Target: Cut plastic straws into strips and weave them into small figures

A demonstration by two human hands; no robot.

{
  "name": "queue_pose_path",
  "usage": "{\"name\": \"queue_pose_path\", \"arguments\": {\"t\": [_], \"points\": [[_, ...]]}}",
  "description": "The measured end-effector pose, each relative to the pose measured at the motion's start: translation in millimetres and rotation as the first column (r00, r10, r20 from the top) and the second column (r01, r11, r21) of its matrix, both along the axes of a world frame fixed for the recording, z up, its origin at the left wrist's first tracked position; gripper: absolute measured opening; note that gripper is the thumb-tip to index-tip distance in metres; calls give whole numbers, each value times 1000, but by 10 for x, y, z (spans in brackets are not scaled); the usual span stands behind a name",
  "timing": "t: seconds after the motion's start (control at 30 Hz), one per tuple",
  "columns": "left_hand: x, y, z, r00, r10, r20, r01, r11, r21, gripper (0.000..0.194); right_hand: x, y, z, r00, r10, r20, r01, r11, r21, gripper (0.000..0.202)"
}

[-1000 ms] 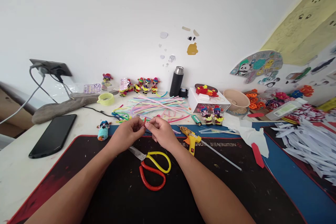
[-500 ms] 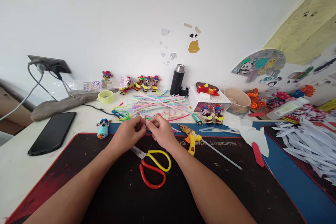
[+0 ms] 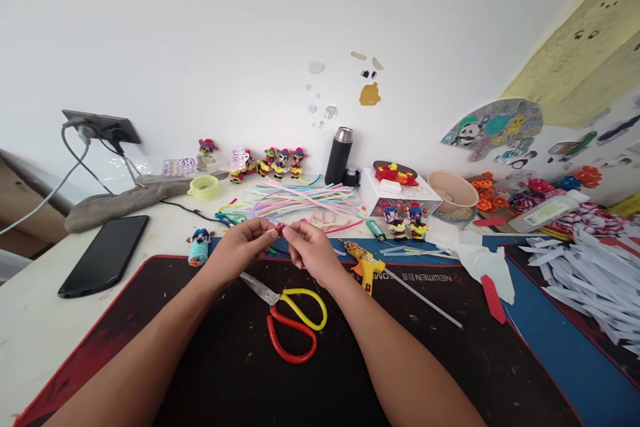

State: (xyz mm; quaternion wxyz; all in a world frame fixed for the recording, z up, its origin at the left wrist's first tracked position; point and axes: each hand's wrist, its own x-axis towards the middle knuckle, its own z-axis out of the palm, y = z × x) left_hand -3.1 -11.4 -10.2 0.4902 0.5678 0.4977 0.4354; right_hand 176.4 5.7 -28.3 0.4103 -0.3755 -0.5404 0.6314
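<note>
My left hand (image 3: 245, 250) and my right hand (image 3: 313, 250) meet above the back edge of the black mat. Fingertips of both are pinched on a small red piece of pipe cleaner (image 3: 281, 229), mostly covered by the fingers. Below them lie scissors (image 3: 270, 297) with one yellow and one red handle, blades pointing up and left. A yellow hot glue gun (image 3: 369, 268) rests right of my right hand, a glue stick (image 3: 425, 299) protruding from its back. Behind my hands spreads a pile of pastel pipe cleaners (image 3: 305, 199). A small light-blue wrapped figure (image 3: 199, 247) stands left of my left hand.
A phone (image 3: 104, 255) lies at the left, near a yellow-green tape ring (image 3: 205, 187). Along the wall stand several small figures (image 3: 283, 163), a black thermos (image 3: 339, 157) and a white box (image 3: 400, 192). White paper strips (image 3: 590, 287) are heaped at the right.
The red piece showed as a short upright end between the fingertips; now it looks like a small compact bit there. My right hand has turned slightly, and the view has shifted a little.
</note>
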Motion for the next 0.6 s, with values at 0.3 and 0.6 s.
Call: {"name": "queue_pose_path", "arguments": {"t": [0.3, 0.6], "points": [[-1, 6, -2, 995, -87, -48, 88, 996, 23, 43, 10, 25, -10, 999, -39, 11, 39, 999, 36, 38], [13, 3, -13, 996, -75, 58, 76, 997, -20, 42, -6, -7, -17, 996, 12, 84, -19, 997, 81, 32]]}}
